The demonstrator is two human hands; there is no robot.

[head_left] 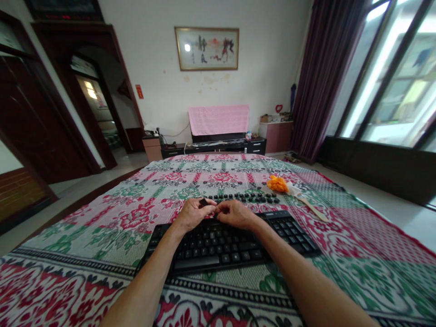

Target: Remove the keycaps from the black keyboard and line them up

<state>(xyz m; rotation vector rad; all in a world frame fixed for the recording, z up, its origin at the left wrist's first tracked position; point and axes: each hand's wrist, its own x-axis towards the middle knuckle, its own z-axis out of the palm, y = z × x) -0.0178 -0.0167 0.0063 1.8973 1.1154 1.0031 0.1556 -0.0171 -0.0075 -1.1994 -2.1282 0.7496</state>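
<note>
A black keyboard (235, 245) lies on the floral bedspread (102, 236) in front of me. My left hand (192, 213) and my right hand (236, 213) meet over the keyboard's top edge. The left fingers pinch a small black keycap (203, 202), and the right fingers are curled closed against it. Beyond the hands, several loose black keycaps (247, 197) sit in rows on the cloth.
An orange cloth (277, 184) and a pale flat stick-like tool (311, 208) lie to the right of the loose keycaps. A black cable (225, 315) curls at the near edge. Beyond the bed stand a low TV cabinet (218, 145) under a pink cover, a doorway at left and windows at right.
</note>
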